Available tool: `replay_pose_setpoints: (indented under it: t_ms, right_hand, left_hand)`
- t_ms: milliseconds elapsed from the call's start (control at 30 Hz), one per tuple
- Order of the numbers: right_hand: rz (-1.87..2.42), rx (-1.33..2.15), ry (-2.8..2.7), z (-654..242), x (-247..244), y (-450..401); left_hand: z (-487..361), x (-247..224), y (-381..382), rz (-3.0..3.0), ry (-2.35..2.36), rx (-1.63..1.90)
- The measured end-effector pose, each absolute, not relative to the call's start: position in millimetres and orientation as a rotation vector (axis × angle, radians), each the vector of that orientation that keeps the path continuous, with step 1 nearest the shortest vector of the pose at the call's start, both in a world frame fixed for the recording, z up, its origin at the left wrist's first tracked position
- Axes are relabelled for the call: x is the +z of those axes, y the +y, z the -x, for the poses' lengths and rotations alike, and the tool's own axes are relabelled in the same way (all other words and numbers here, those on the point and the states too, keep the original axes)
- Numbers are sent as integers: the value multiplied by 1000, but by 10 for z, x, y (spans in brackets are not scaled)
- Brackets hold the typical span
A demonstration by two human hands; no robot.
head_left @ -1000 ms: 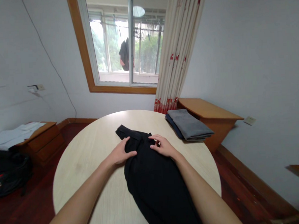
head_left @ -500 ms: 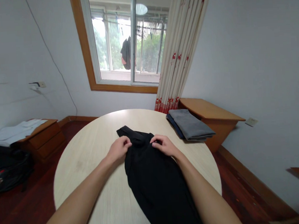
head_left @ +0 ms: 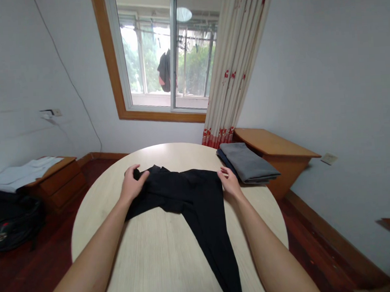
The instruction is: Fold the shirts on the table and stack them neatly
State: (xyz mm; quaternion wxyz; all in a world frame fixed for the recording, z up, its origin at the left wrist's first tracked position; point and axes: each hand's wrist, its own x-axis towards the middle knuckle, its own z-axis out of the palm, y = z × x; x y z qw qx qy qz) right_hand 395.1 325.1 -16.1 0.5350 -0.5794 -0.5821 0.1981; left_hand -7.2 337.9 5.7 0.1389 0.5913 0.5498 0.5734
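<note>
A black pair of trousers [head_left: 187, 188] lies across the round table, its top part stretched sideways. One leg runs down toward the near edge on the right; the left part is bunched and folded. My left hand [head_left: 133, 185] is closed round the cloth at the upper left, with black fabric showing between thumb and fingers. At the upper right corner, my right hand [head_left: 229, 182] has its fingers curled on the edge of the cloth. Some fingertips are hidden.
A folded grey and dark blue stack of clothes [head_left: 249, 162] lies at the table's right. Behind it stands a wooden desk [head_left: 274, 143]. Left of the round table [head_left: 149, 254] are a low drawer cabinet [head_left: 63, 185] with white papers and a black backpack [head_left: 14, 223].
My hands have moved apart, the left one leftward and the right one rightward. The black trousers have spread from a narrow bundle into a wider shape, with one leg now distinct.
</note>
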Motion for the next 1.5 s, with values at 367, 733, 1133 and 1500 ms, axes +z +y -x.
replay_pose_setpoints:
  t_ms: [367,733,1133,1500]
  right_hand:
    - [1693,241,-2180,-3363,-12,2973]
    - [979,1414,-1779,-3310,468,2637]
    - [1190,979,-1034,-3493,-63,3153]
    - [1223,647,-2045,-3065,-130,2865]
  left_hand:
    - [-376,-82,3169,-2236,1749,470]
    - [-318,64,3236,-1966,1710,1039]
    - [-157,327,3184,-987,877,1883]
    - [-525,47,3044,-2375,1323,749]
